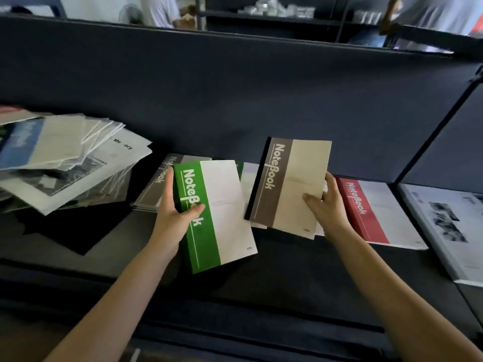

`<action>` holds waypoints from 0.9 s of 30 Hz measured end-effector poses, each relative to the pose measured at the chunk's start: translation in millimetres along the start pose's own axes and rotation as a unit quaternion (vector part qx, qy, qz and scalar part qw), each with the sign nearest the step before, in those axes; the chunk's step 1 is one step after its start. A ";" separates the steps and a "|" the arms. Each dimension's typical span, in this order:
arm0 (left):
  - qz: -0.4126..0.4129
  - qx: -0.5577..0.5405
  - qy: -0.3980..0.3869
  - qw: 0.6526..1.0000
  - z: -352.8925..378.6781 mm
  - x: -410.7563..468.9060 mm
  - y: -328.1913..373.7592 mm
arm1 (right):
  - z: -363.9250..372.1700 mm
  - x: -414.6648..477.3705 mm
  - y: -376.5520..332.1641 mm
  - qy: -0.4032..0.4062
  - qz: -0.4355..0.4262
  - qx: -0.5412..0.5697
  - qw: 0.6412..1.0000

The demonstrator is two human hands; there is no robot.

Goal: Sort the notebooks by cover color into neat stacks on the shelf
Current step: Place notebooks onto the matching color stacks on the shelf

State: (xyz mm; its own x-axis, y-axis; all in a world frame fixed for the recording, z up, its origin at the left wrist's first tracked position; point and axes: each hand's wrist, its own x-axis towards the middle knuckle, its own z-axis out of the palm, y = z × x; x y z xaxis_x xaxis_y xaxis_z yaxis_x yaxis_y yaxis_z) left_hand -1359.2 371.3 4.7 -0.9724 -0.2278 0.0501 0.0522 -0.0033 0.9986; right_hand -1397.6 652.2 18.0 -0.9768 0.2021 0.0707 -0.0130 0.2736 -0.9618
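Note:
My left hand (173,209) grips a green-and-white notebook (222,215) by its spine edge, thumb across the green band, held above the dark shelf (109,231). A brown-and-cream notebook (290,186) is lifted and tilted in my right hand (325,202), which pinches its right edge. Behind the green one lies a flat stack with a grey-brown cover (154,189). A red-and-white notebook stack (376,212) lies flat to the right. Between the two held books, more notebooks (248,184) lie partly hidden.
A messy heap of white and blue booklets (60,158) sits at the left of the shelf. A white printed booklet (449,226) lies at the far right past a divider. A dark back panel (235,95) rises behind; people stand beyond it.

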 end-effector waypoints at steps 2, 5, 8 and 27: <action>-0.013 0.001 0.033 0.999 -17.8 -5.8 -2.8 | 12.6 10.0 1.6 -0.017 0.011 0.017 1.000; -0.021 0.005 0.063 0.998 -41.5 -9.4 -1.0 | 40.2 19.6 4.9 -0.027 0.028 0.036 0.999; -0.014 0.005 0.084 0.996 -60.0 -3.9 3.0 | 67.3 24.0 3.0 -0.037 0.018 0.036 0.999; -0.062 -0.010 0.059 0.996 -142.9 20.3 -5.6 | 249.1 33.6 -33.5 -0.098 0.009 -0.109 0.989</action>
State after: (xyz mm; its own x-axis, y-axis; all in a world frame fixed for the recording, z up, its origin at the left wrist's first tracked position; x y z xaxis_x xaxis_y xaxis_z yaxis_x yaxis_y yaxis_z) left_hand -1346.8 227.5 -2.0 -0.9380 -0.3378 -0.0778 -0.0615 -0.0589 0.9964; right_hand -1483.2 415.6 -13.4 -0.9994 0.0283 -0.0198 0.0308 0.4730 -0.8805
